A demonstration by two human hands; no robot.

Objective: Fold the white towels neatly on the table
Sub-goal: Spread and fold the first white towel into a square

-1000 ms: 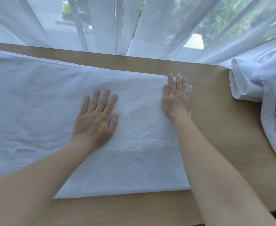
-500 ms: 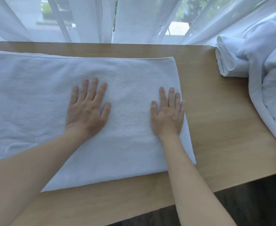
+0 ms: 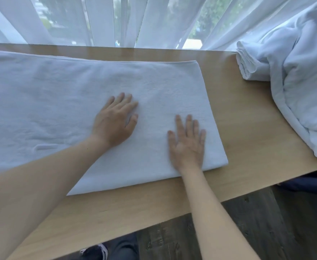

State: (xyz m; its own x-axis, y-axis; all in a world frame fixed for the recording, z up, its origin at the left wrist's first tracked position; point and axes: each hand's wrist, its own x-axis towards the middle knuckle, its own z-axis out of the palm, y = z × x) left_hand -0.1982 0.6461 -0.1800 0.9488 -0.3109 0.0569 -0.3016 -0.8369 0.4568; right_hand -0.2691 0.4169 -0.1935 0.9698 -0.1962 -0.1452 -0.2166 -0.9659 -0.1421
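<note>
A white towel [image 3: 60, 102] lies folded lengthwise and flat on the wooden table [image 3: 247, 128], running off the left edge of view. My left hand [image 3: 114, 121] rests palm down near the towel's middle, fingers spread. Pressed flat on the towel close to its right end and near edge is my right hand [image 3: 187, 145], fingers apart. Neither hand grips the cloth.
A heap of crumpled white towels [image 3: 304, 87] sits at the table's right end, with a rolled towel [image 3: 247, 62] at its left side. Sheer white curtains [image 3: 116, 19] hang behind the table. The near table edge runs diagonally; dark floor and a shoe [image 3: 95, 252] show below.
My right hand has slid from the towel's far right corner toward the near edge. The left hand stays flat near the middle. The camera view has shifted.
</note>
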